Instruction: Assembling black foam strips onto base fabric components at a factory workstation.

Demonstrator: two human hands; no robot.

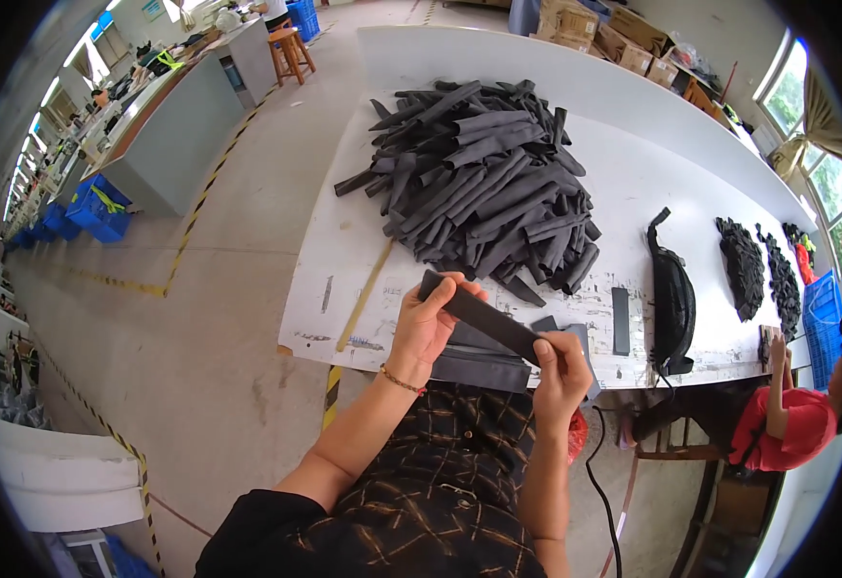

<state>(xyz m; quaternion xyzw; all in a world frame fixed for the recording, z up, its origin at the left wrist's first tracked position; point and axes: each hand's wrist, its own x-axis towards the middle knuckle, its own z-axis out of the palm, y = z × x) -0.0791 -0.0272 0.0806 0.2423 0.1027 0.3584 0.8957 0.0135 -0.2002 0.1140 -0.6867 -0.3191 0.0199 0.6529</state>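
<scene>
My left hand (428,323) and my right hand (563,371) hold a dark grey fabric strip (490,320) between them, above the table's near edge. Each hand pinches one end of it between thumb and fingers. The strip slants down toward the right and looks flat and taut. Below my hands, several more dark strips (479,370) lie at the edge of the white table (344,299), partly hidden by the held one. Beyond them rises a large loose heap of similar dark strips (488,183).
Right of my hands lie a single flat dark strip (620,321) and a black waist bag (672,303). Farther right are smaller black piles (741,268) and a blue crate (823,318). A person in red (789,421) sits at the table's right. Cardboard boxes (623,48) stand behind.
</scene>
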